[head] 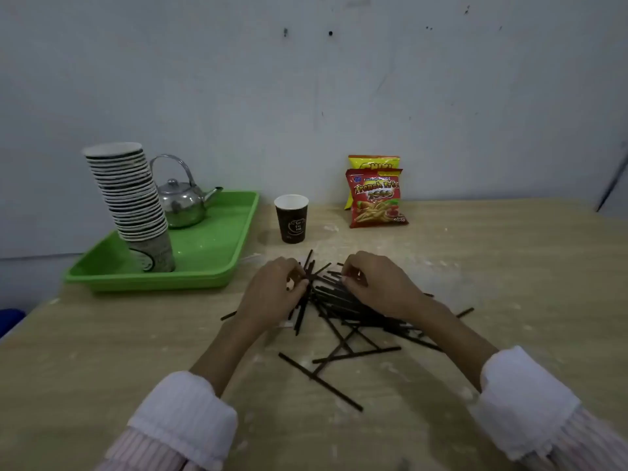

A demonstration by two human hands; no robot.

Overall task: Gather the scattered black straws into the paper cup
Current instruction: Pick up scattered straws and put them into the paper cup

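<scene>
Reaching into the heap of straws (350, 311) at the middle of the counter (102, 368), my left grip (275, 290) curls round a few at the heap's left edge, while my right grip (380, 283) pinches others near its top. Loose straws lie crossed nearer me. The cup (292, 219) stands upright beyond the heap, apart from it. To its left, a green tray (210, 253) carries a kettle (183, 202) and a cup stack (129, 195); snack bags (375, 202) stand by the wall.
</scene>
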